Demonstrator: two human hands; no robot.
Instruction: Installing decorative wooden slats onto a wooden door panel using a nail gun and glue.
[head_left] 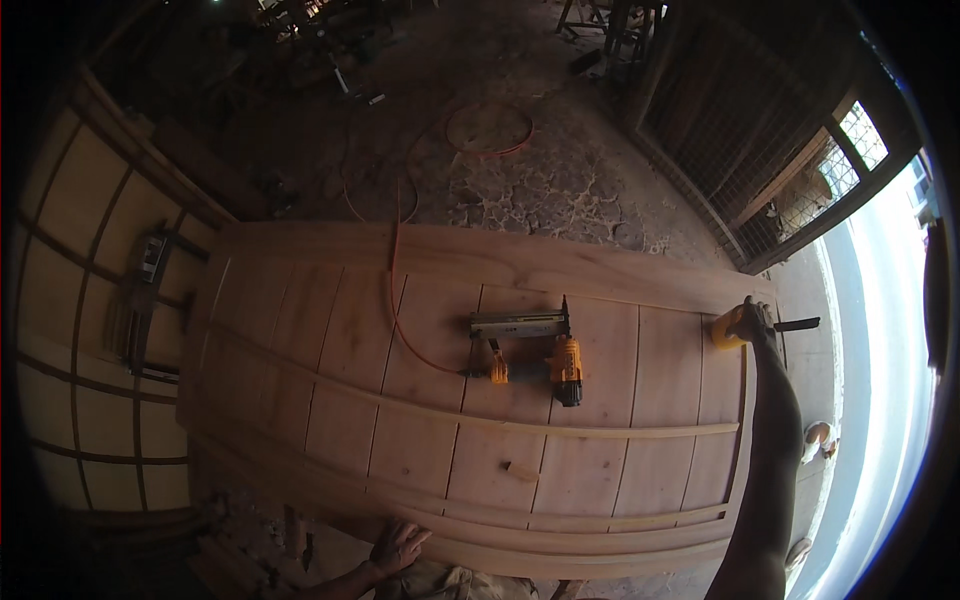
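A wooden door panel [415, 430] with vertical boards and raised strips lies flat before me. At its far right end my right hand [750, 318] is closed around a yellow container [726, 330]. A dark flat stick [797, 324] sticks out to the right beside this hand; whether the hand also grips it I cannot tell. My left hand [400, 545] rests at the panel's near edge, fingers stretched out, with nothing in it. On the middle of the panel lies a yellow and black nail gun [567, 370], touched by neither hand. Nearer me is a small wood block [521, 471].
An orange air hose [395, 260] runs from the nail gun over the far edge to a coil on the cracked floor [560, 185]. A gridded wooden frame [100, 300] stands left, with a dark tool against it. A wire-mesh gate [720, 130] stands at the far right.
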